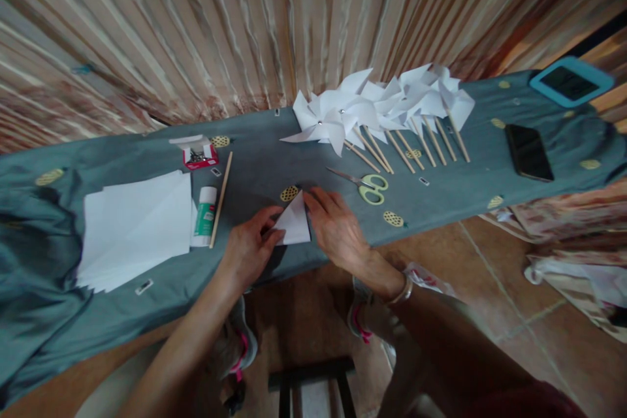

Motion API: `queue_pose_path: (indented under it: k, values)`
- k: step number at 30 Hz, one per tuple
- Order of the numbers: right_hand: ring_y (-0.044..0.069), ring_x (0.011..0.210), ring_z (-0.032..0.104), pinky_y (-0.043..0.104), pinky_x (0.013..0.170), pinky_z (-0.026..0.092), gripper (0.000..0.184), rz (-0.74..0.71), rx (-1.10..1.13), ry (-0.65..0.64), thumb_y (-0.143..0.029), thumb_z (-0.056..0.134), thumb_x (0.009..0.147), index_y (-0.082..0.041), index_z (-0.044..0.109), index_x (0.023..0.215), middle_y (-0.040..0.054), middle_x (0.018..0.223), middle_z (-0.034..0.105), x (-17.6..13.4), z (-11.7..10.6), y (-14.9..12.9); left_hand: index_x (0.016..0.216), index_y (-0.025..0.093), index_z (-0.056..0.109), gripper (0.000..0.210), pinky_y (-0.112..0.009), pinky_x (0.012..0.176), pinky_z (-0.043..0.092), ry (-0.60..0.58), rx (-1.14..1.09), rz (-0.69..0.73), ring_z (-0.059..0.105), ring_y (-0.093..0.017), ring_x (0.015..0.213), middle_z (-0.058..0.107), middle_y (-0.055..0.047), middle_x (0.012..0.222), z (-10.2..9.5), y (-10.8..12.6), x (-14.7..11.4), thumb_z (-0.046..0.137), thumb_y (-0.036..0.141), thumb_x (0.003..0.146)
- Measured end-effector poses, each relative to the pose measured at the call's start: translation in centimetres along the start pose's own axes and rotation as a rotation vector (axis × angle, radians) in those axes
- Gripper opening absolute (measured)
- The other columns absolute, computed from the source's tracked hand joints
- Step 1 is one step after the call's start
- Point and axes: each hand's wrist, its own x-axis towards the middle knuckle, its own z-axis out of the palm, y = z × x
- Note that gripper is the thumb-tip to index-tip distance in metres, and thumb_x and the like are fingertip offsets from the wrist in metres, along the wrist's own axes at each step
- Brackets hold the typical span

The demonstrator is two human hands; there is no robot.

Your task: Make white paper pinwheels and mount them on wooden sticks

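A sheet of white paper folded into a triangle lies between my hands near the front edge of the cloth-covered table. My left hand pinches its left corner between thumb and fingers. At the upper right edge of the fold, my right hand rests with its fingers stretched out and the tips by the top point. Green-handled scissors lie just beyond my right hand. Left of my left hand are a wooden stick and a glue stick with a white cap.
A stack of white paper sits on the left, with an opened red box of metal pins behind it. Several paper pinwheels on sticks lie at the back. A phone and a blue-framed device are at the right.
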Motion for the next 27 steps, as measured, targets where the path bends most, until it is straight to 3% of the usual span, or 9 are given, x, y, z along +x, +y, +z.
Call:
queue_pose_path:
  k: [5,15,24,27]
  values:
    - [0.031,0.123,0.045,0.047,0.098,0.047,0.048,-0.005,-0.054,-0.041,-0.006,0.039,0.09,-0.01,0.052,0.136,0.0177,0.141,0.049,0.4,0.4,0.2,0.116,0.019,0.061,0.039,-0.028,0.068,0.046,-0.007,-0.001,0.005,0.064,-0.017,0.071,0.071,-0.001,0.081,-0.2,0.2,0.0,0.057,0.03,0.08]
    - [0.032,0.122,0.045,0.048,0.096,0.047,0.048,0.003,-0.07,-0.067,-0.007,0.04,0.09,-0.011,0.052,0.136,0.0184,0.142,0.048,0.6,0.6,0.3,0.116,0.019,0.062,0.038,-0.028,0.064,0.045,0.008,0.027,0.02,0.06,-0.015,0.062,0.072,-0.001,0.081,-0.2,0.2,0.0,0.057,0.029,0.08]
    - [0.033,0.123,0.044,0.047,0.095,0.046,0.046,0.003,-0.081,-0.112,-0.009,0.041,0.091,-0.011,0.054,0.135,0.0173,0.143,0.047,1.2,0.4,0.6,0.117,0.019,0.062,0.037,-0.03,0.068,0.05,-0.002,0.093,0.01,0.065,-0.017,0.069,0.073,-0.002,0.086,-0.4,0.6,-0.2,0.056,0.029,0.082]
    - [0.032,0.124,0.043,0.048,0.096,0.046,0.045,-0.006,-0.062,-0.12,-0.01,0.041,0.091,-0.011,0.054,0.134,0.0174,0.144,0.047,1.4,0.4,0.9,0.116,0.017,0.062,0.035,-0.032,0.076,0.052,0.019,0.14,0.085,0.067,-0.019,0.078,0.073,-0.006,0.096,-0.5,0.3,-0.4,0.055,0.028,0.084]
